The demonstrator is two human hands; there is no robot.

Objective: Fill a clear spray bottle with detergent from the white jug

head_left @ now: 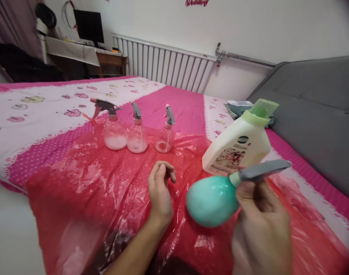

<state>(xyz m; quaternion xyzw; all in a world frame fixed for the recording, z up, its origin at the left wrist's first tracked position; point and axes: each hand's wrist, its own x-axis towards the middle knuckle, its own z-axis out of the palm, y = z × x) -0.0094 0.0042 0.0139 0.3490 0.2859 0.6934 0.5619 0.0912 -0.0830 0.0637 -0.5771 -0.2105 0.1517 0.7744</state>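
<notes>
My right hand (pixel 262 221) grips a turquoise spray bottle (pixel 213 200) round its neck, just under the grey trigger head. The bottle is tipped on its side above the red plastic sheet (pixel 85 183), its round base towards the left. My left hand (pixel 161 187) is empty, its fingers loosely curled and apart from the bottle. Just behind the turquoise bottle stands a large cream detergent bottle (pixel 237 141) with a green cap, leaning to the right. Farther back, three clear spray bottles with grey heads stand upright: a left one (pixel 115 135), a middle one (pixel 137 137) and a right one (pixel 164 139).
The sheet lies on a bed with a pink patterned cover (pixel 180 103). A grey padded headboard (pixel 311 91) rises at the right. Folded cloth (pixel 237 109) lies behind the detergent bottle. Against the wall are a radiator (pixel 163 63) and a desk with a monitor (pixel 90 26).
</notes>
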